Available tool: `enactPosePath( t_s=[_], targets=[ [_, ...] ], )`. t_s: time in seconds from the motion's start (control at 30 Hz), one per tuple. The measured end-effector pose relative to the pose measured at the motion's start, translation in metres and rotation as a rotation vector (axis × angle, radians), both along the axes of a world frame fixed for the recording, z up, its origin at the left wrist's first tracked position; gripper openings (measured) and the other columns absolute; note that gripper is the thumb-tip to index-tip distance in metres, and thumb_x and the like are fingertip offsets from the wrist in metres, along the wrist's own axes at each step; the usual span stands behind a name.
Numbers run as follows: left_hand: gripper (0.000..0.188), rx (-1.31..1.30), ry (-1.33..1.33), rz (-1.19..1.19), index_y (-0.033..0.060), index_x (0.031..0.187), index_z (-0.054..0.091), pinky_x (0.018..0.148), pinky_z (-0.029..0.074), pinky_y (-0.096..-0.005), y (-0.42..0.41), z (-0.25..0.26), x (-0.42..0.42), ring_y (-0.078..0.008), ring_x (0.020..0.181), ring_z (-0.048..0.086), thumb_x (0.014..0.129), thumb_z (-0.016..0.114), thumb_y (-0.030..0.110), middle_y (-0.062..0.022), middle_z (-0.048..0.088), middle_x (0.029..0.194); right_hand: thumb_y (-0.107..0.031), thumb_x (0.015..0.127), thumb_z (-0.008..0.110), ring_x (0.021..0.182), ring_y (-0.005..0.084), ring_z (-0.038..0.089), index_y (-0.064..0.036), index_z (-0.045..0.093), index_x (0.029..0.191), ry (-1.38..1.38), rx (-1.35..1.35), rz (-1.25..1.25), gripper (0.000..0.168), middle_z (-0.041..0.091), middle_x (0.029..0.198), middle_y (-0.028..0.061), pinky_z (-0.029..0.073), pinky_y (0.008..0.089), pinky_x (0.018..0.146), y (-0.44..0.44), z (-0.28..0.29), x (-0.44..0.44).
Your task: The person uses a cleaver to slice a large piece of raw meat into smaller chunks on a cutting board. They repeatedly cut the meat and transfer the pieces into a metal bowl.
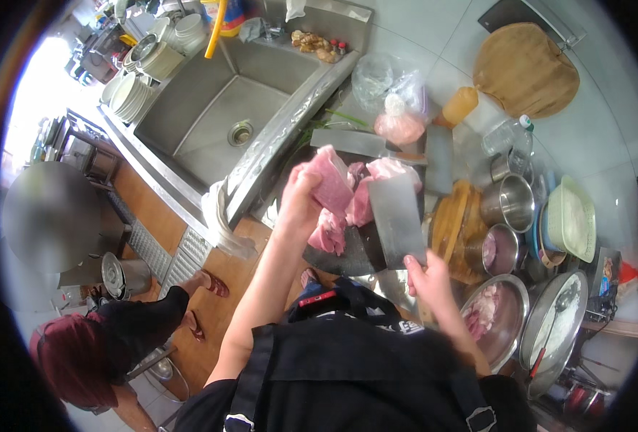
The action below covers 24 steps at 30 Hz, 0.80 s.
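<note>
My left hand grips a chunk of raw pink meat, lifted above a dark cutting board. In my right hand is a cleaver, its broad blade upright in view beside more raw meat. Another piece of meat rests on the board below my left hand. Behind the meat lies a second cleaver. A tied plastic bag of pale pink contents sits beyond it.
A steel sink is at the upper left. At right stand a wooden board, steel pots, a bowl of cut meat and a bowl of white powder or paste. Another person is at the lower left.
</note>
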<state>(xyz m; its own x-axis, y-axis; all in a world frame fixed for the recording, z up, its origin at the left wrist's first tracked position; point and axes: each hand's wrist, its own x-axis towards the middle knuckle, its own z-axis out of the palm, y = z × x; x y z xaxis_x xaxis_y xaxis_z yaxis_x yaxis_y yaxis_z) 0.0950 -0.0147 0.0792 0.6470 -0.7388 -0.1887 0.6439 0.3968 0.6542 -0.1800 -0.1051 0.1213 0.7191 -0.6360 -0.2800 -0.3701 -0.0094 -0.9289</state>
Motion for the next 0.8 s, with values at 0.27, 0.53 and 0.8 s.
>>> enactPosePath(
  t_s=[0.27,0.53,0.8],
  targets=[
    [0.053,0.062,-0.036,0.146,0.003,0.128,0.039,0.097,0.043,-0.0385,0.038,0.042,-0.009,-0.0225,0.113,0.051,0.081,0.062,0.011,-0.0099,0.052,0.118,-0.018,0.091,0.059,0.043,0.0115,0.054,0.004,0.058,0.104,0.219,0.07,0.058,0.026,0.059,0.059,0.0065,0.042,0.0267,0.042,0.022,0.011,0.014],
    [0.051,0.102,0.098,0.108,0.0072,0.121,0.041,0.095,0.046,-0.0409,0.059,0.004,-0.035,-0.0243,0.111,0.053,0.075,0.063,0.009,-0.0111,0.051,0.118,-0.025,0.089,0.056,0.069,0.0444,0.062,-0.002,0.057,0.094,0.359,-0.429,0.042,0.024,0.063,0.071,0.0243,0.05,0.0486,0.06,0.051,-0.02,0.048],
    [0.056,0.072,0.113,0.135,0.0071,0.124,0.037,0.093,0.046,-0.0435,0.05,-0.02,-0.037,-0.026,0.109,0.053,0.071,0.053,0.002,-0.0129,0.05,0.117,-0.026,0.089,0.058,0.068,0.0434,0.062,-0.003,0.055,0.09,0.439,-0.677,-0.015,0.024,0.063,0.068,0.0211,0.049,0.0503,0.06,0.011,-0.035,0.049]
  ],
)
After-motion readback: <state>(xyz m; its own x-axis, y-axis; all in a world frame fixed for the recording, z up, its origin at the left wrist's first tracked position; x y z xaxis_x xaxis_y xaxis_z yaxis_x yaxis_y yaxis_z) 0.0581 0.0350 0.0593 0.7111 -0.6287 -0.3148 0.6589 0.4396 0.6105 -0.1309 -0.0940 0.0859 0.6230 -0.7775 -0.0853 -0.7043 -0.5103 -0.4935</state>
